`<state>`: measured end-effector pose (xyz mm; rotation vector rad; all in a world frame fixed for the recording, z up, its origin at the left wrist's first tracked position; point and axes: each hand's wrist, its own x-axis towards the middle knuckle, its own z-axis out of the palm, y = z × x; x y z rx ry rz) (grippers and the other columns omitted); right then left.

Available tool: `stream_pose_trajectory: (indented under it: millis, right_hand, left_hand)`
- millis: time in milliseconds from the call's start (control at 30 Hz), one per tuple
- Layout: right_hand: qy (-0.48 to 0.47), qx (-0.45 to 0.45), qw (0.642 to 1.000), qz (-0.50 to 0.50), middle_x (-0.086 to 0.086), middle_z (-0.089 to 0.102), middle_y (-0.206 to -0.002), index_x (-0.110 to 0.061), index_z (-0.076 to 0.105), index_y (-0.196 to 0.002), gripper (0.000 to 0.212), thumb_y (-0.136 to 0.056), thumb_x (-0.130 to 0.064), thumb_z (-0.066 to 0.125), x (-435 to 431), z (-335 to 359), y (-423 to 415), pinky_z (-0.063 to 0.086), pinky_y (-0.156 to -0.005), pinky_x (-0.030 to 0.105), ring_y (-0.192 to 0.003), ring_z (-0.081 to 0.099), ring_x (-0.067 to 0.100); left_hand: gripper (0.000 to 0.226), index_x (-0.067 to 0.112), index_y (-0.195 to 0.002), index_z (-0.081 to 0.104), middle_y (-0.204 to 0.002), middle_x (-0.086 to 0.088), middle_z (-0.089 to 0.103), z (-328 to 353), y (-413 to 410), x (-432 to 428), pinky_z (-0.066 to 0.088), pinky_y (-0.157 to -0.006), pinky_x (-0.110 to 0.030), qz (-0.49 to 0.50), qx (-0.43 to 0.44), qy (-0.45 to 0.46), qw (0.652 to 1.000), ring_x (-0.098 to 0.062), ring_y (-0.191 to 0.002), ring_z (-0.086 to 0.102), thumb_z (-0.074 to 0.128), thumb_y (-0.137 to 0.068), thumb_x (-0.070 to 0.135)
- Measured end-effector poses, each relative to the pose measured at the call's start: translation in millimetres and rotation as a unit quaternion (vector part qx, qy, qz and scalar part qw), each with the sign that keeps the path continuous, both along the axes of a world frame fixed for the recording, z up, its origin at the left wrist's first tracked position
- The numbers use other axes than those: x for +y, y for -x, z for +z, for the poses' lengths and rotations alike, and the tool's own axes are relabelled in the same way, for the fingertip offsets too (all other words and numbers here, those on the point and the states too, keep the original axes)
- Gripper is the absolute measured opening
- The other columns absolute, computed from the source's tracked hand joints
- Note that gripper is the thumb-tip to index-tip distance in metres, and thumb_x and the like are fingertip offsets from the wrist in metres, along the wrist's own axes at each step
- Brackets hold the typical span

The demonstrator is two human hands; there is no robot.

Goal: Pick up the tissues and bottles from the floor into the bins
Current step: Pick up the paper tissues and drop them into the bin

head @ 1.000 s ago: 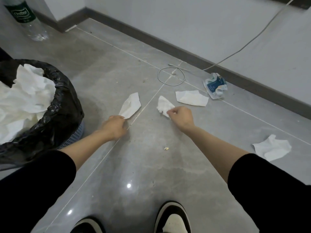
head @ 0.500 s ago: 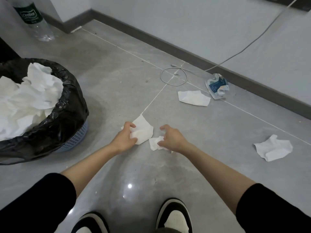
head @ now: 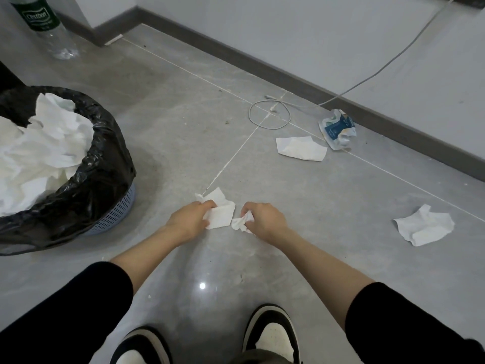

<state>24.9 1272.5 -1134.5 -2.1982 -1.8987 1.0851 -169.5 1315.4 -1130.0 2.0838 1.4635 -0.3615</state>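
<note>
left hand grips flat tissue | right hand clenches crumpled tissue, just beside the left | black-lined bin holding tissues, 9 o'clock | far tissue on floor, 1 o'clock | side tissue, 3 o'clock | bottle, 11 o'clock, near wall corner

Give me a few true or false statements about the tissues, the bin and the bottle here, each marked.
1. The left hand grips the larger tissue, the right hand the small wad. True.
2. The bin holds nothing. False: heaped tissues fill it.
3. The bottle is inside the bin. False: it is on the floor beyond it.
4. Two tissues lie loose on the floor: the far tissue beside the blue packet, the right tissue alone. True.
</note>
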Motion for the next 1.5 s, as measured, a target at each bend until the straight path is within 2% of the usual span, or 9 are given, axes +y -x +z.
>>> stream_pose_trajectory:
  millis: [133, 433, 567, 733, 1033, 1100, 1233, 1300, 1500]
  right_hand:
    - [-0.002, 0.046, 0.997, -0.054, 0.004, 0.066, -0.1, -0.027, 0.061, -0.097, 0.017, -0.081, -0.021, 0.061, -1.0, -1.5, 4.4, 0.045, -0.066, 0.027, -0.087, 0.062, 0.024]
    - [-0.103, 0.232, 0.942, -0.221, -0.009, 0.059, -0.066, -0.022, 0.063, -0.089, 0.009, -0.081, -0.019, 0.065, 13.7, 36.1, 12.8, 0.041, -0.054, 0.014, -0.062, 0.055, 0.005]
    - [-0.114, 0.338, 0.896, -0.264, 0.008, 0.068, -0.082, -0.026, 0.061, -0.084, 0.011, -0.081, -0.019, 0.069, 28.8, 58.5, 33.9, 0.051, -0.067, 0.03, -0.07, 0.062, 0.015]
    - [-0.104, 0.442, 0.847, -0.275, 0.002, 0.064, -0.078, -0.013, 0.062, -0.108, 0.021, -0.087, -0.013, 0.065, 49.0, 100.1, 62.0, 0.045, -0.051, 0.011, -0.06, 0.059, 0.006]
    - [-0.137, 0.515, 0.821, -0.207, 0.001, 0.065, -0.073, -0.016, 0.063, -0.099, 0.016, -0.085, -0.008, 0.064, 68.8, 161.9, 133.5, 0.052, -0.061, 0.019, -0.058, 0.059, 0.005]
    - [-0.144, 0.52, 0.822, -0.184, 0.001, 0.065, -0.072, -0.019, 0.062, -0.092, 0.015, -0.084, -0.005, 0.064, 73.2, 170.1, 155.3, 0.054, -0.064, 0.021, -0.063, 0.061, 0.009]
    - [-0.2, 0.487, 0.84, -0.13, 0.004, 0.07, -0.079, -0.026, 0.065, -0.083, 0.014, -0.082, -0.013, 0.068, 83.9, 176.8, 197.8, 0.057, -0.078, 0.037, -0.076, 0.068, 0.021]
    - [-0.233, 0.459, 0.852, -0.094, -0.003, 0.069, -0.074, -0.029, 0.066, -0.083, 0.011, -0.082, -0.018, 0.068, 89.0, 179.2, 219.3, 0.055, -0.069, 0.032, -0.071, 0.065, 0.014]
    - [-0.305, 0.257, 0.913, 0.089, -0.009, 0.065, -0.074, -0.026, 0.072, -0.101, 0.018, -0.088, -0.024, 0.06, 97.8, 170.2, 257.7, 0.044, -0.067, 0.022, -0.071, 0.059, 0.008]
  left_hand:
    - [0.032, 0.02, -0.127, 0.048, -0.123, -0.006, 0.051, 2.7, -4.0, -4.6, 0.04, -0.08, -0.032, -0.014, 0.025, -0.039, 0.999, -0.026, -0.111, 0.052, 0.047, -0.095, 0.023]
    - [0.038, -0.001, -0.117, 0.051, -0.126, -0.018, 0.047, 40.0, -0.9, 7.1, 0.037, -0.087, -0.034, 0.131, -0.13, -0.11, 0.977, -0.033, -0.109, 0.051, 0.046, -0.097, 0.031]
    - [0.025, 0.003, -0.091, 0.05, -0.102, -0.018, 0.054, 80.1, -2.4, 11.6, 0.024, -0.066, -0.028, 0.156, -0.183, -0.19, 0.952, -0.033, -0.097, 0.051, 0.048, -0.097, 0.027]
    - [0.041, 0.019, -0.061, 0.032, -0.062, 0.006, 0.04, 119.7, 14.4, 19.8, 0.017, -0.054, -0.026, 0.198, -0.237, -0.261, 0.914, -0.018, -0.064, 0.041, 0.057, -0.092, 0.028]
    - [0.025, 0.019, -0.095, 0.045, -0.085, 0.002, 0.064, 170.8, 79.9, 18.8, 0.047, -0.067, -0.02, 0.323, -0.396, -0.345, 0.787, -0.009, -0.075, 0.061, 0.066, -0.086, 0.028]
    - [0.027, 0.02, -0.1, 0.043, -0.092, -0.001, 0.065, 173.5, 97.5, 17.0, 0.051, -0.073, -0.029, 0.346, -0.407, -0.352, 0.769, -0.014, -0.082, 0.064, 0.065, -0.086, 0.027]
    - [0.028, 0.02, -0.105, 0.039, -0.091, 0.006, 0.061, 176.7, 128.2, 13.6, 0.049, -0.07, -0.019, 0.38, -0.407, -0.382, 0.738, -0.003, -0.078, 0.06, 0.062, -0.089, 0.024]
    - [0.026, 0.02, -0.104, 0.038, -0.089, 0.004, 0.061, 176.1, 148.1, 12.4, 0.049, -0.069, -0.021, 0.397, -0.401, -0.398, 0.724, -0.007, -0.076, 0.06, 0.06, -0.09, 0.024]
    - [0.025, 0.015, -0.108, 0.047, -0.081, 0.014, 0.053, 161.8, 193.6, 9.8, 0.041, -0.06, -0.01, 0.415, -0.31, -0.398, 0.757, -0.003, -0.072, 0.052, 0.059, -0.089, 0.025]
